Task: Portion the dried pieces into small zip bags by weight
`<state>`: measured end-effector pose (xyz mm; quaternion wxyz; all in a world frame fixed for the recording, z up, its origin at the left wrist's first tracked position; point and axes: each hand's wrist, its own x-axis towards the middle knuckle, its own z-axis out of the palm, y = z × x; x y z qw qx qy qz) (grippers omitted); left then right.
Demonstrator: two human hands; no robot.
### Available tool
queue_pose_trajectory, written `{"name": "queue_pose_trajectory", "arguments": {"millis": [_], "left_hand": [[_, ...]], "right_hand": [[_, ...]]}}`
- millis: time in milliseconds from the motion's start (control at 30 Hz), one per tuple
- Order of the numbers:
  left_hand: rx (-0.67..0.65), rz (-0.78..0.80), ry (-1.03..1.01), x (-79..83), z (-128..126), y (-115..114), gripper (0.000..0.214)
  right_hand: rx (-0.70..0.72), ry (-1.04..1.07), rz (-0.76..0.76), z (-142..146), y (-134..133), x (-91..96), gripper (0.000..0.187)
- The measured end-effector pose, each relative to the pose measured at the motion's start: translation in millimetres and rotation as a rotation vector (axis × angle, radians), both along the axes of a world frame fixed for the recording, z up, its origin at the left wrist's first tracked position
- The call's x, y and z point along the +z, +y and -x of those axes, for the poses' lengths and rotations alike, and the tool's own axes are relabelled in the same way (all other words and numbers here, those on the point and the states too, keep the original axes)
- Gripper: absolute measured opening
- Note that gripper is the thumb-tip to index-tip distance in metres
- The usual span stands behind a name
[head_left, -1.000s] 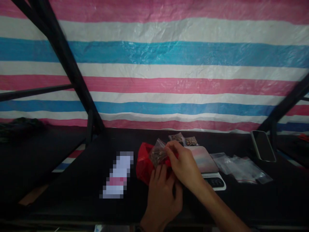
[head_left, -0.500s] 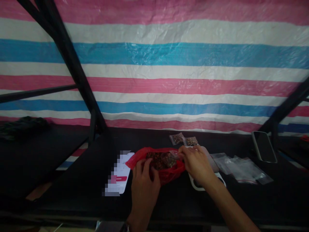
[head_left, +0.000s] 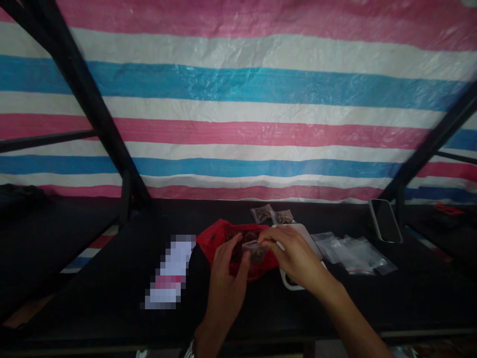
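Left hand (head_left: 225, 268) and right hand (head_left: 294, 256) meeting over an open, crinkled red plastic bag (head_left: 214, 238) of dark reddish-brown pieces on a black table (head_left: 112, 298), fingertips of both pinched closed on a small clear plastic pouch (head_left: 254, 250) held just above the bag's mouth. Probably light, limp and slippery; best gripped at the top edge. Beside the right hand, a white scale (head_left: 303, 236); further right, empty clear pouches (head_left: 352, 253) and a phone (head_left: 385, 221); behind, two filled pouches (head_left: 272, 215).
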<state>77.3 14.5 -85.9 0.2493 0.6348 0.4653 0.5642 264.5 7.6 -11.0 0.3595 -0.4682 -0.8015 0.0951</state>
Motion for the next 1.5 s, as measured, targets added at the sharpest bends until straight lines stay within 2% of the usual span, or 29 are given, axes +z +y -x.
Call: {"name": "queue_pose_trajectory", "arguments": {"millis": [67,167,267,400,567,733,900,1067,1233,1400,1500], "left_hand": [[-0.071,0.099,-0.110,2.4,-4,2,0.030],[-0.086,0.204,-0.268,5.7,-9,4,0.032],[-0.087,0.230,-0.356,9.6,-11,4,0.033],[-0.079,0.224,-0.355,10.2,-10,4,0.036],[-0.089,0.210,-0.326,4.6,-12,6,0.035],[-0.132,0.219,-0.349,5.0,-16,8,0.034],[-0.117,0.189,-0.349,4.8,-17,8,0.032],[-0.113,0.216,-0.368,1.4,-15,9,0.032],[-0.134,0.234,-0.318,5.5,-11,8,0.029],[-0.123,0.237,-0.271,9.6,-6,9,0.030],[-0.136,0.246,-0.256,7.9,-4,10,0.034]], "right_hand": [[0.042,0.154,0.077,5,0,-6.2,0.015],[0.042,0.392,0.156,12,3,-17.7,0.019],[0.003,0.540,0.163,17,5,-24.6,0.026],[-0.033,0.639,0.168,23,3,-24.4,0.019],[-0.092,0.663,0.123,27,2,-24.7,0.005],[-0.081,0.667,0.160,32,2,-31.9,0.022],[-0.102,0.691,0.160,38,4,-34.9,0.007],[-0.052,0.705,0.136,41,8,-34.0,0.022],[-0.065,0.699,0.171,43,7,-35.3,0.011],[-0.061,0.676,0.163,45,5,-32.9,0.024],[-0.094,0.676,0.156,45,6,-32.4,0.015]]}}
